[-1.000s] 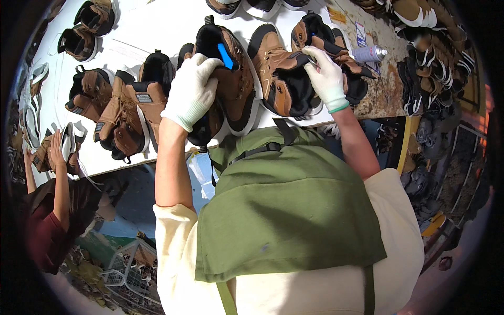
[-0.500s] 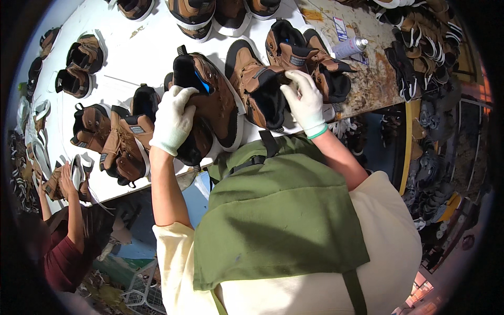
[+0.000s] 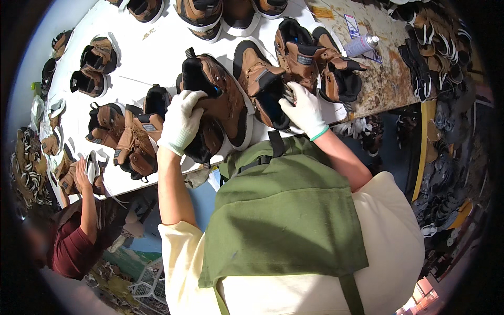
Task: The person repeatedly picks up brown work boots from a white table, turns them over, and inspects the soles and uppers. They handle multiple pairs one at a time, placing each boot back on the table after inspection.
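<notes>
L hand (image 3: 182, 121): boot (image 3: 227, 101) grip unclr | R hand (image 3: 305, 110): contact unclr | far shoes (image 3: 199, 11) cropped

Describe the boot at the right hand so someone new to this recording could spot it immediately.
On the white table, find the edge just beyond the green apron. There, a brown boot has its black-lined opening beside the gloved right hand. Its toe points away from the apron, whereas the left neighbour points its toe towards it.
</notes>
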Motion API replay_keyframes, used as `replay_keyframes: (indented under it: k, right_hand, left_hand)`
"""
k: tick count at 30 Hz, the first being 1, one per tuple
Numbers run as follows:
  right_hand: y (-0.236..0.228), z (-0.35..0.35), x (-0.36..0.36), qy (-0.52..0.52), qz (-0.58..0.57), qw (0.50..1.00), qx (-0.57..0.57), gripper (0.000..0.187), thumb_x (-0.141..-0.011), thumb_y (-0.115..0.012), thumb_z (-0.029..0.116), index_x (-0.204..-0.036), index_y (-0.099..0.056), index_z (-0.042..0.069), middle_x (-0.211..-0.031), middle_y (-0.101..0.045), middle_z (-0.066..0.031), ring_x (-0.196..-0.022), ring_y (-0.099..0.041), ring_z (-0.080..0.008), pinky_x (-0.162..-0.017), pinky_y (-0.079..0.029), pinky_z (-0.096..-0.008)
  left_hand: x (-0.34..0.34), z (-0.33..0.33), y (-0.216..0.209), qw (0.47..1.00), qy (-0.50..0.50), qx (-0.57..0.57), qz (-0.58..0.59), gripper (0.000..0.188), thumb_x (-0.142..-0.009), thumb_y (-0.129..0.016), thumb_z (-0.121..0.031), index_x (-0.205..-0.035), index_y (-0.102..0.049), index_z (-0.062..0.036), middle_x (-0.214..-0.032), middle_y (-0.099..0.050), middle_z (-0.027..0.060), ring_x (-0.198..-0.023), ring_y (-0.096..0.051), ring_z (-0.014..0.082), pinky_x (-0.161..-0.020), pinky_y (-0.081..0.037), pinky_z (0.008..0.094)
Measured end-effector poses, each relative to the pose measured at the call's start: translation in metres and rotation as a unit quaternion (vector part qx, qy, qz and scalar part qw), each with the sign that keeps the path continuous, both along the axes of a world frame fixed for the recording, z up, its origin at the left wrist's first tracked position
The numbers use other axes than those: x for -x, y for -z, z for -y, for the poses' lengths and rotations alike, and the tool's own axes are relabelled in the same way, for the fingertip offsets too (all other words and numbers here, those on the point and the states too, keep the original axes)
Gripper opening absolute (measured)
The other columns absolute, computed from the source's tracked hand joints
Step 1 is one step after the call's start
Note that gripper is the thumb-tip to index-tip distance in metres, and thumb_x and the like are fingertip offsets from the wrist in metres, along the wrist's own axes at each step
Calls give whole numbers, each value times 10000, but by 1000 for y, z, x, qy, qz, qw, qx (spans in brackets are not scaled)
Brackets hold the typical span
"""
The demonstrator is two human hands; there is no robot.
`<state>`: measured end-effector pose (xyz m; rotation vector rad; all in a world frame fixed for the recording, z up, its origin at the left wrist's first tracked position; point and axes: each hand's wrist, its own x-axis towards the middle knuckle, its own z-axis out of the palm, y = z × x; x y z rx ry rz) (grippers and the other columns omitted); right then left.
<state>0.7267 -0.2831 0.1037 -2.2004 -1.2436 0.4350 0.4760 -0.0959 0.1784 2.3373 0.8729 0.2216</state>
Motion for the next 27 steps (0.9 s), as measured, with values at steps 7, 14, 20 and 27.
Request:
replay_keyframes:
  k: [7,14,20,27]
  right_hand:
    - [-9,8,22,-125,93,987,-28,573,-766,-765,278,-1251,-521,93,-956,-593,-120,-745,-643,-338,-619,-528,-414]
    - [-3,24,19,-200,67,970,-123,371,-804,-700,195,-1123,-548,80,-1077,-582,-107,-752,-645,-312,-621,-536,-400]
    - [1,27,16,-212,78,963,-148,270,-809,-653,143,-1057,-555,96,-1082,-568,-92,-737,-647,-289,-612,-540,-392]
    - [2,36,11,-205,82,968,-122,350,-787,-682,127,-1123,-590,95,-1202,-595,-117,-786,-671,-295,-659,-544,-390]
  left_hand:
    - [5,0,3,1000,0,-19,6,356,-776,-609,7,-1127,-610,-56,-987,-588,128,-962,-542,317,-876,-446,377]
    - [3,-1,6,1000,-5,-27,12,339,-780,-608,-3,-1109,-625,-81,-973,-606,124,-934,-550,324,-840,-459,387]
    - [3,2,5,1000,-19,-12,8,339,-784,-610,4,-1111,-625,-82,-979,-606,122,-934,-549,318,-846,-457,380]
    - [4,2,6,1000,-11,0,11,379,-782,-598,30,-1151,-598,-58,-984,-560,129,-937,-534,293,-880,-434,371]
